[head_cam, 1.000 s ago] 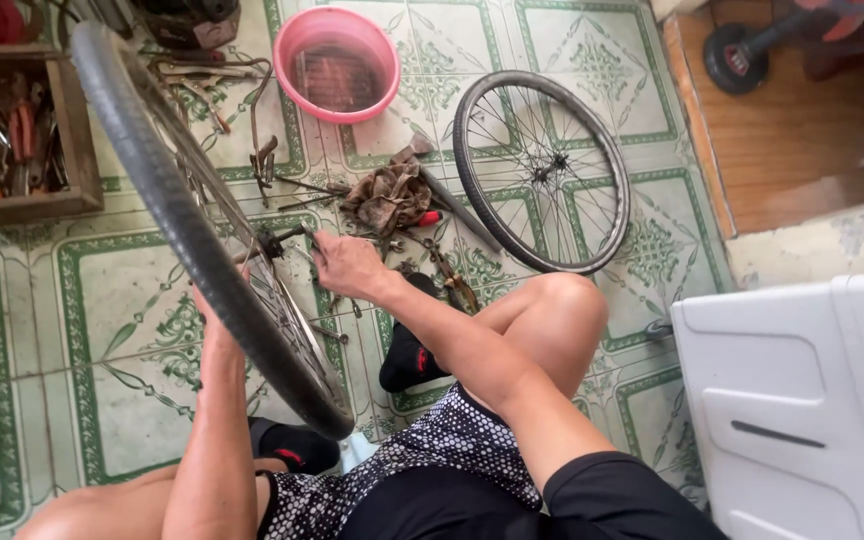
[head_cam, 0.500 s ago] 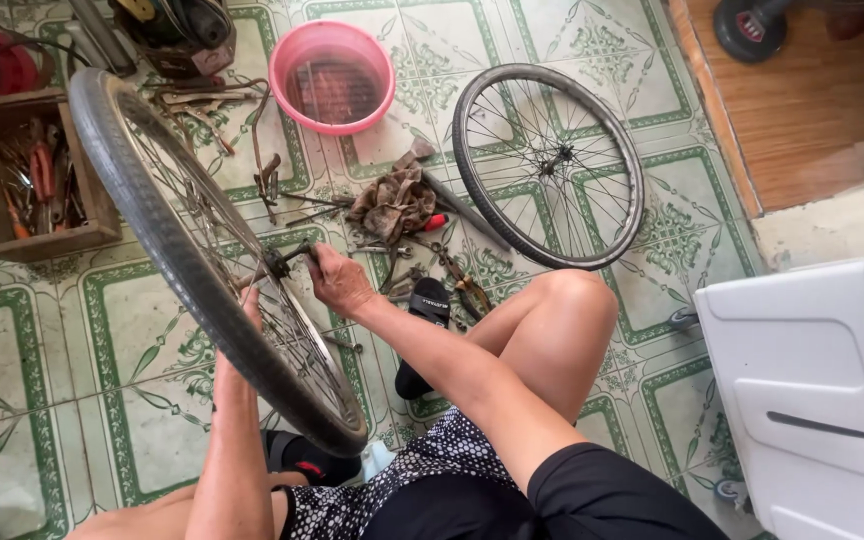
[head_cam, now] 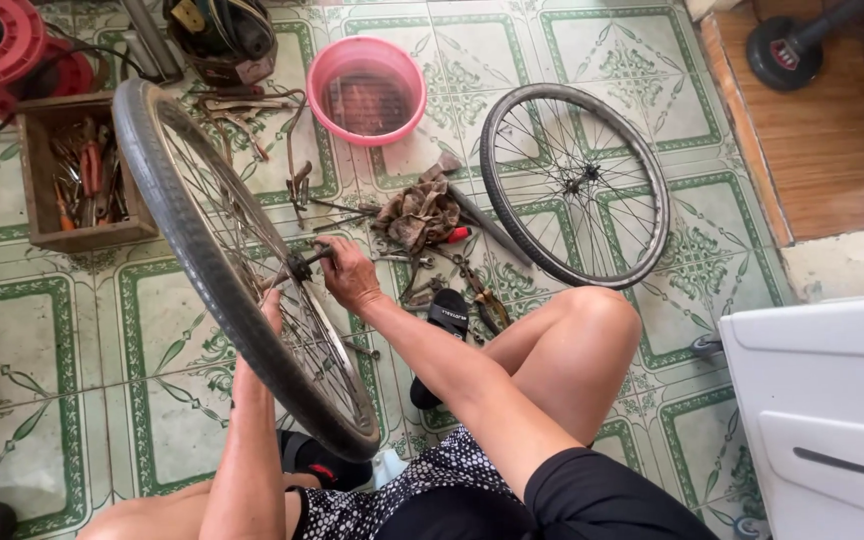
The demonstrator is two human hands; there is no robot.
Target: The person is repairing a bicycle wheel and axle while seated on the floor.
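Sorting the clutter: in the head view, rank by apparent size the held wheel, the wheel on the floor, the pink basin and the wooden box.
1. Held wheel, though nearer the camera.
2. Floor wheel.
3. Wooden box and pink basin look alike.

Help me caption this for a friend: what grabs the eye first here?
An upright tyred wheel fills the left, the right hand at its hub and the left hand behind the spokes. A second wheel lies flat on the green-patterned tiles to the right, with a pink basin above.
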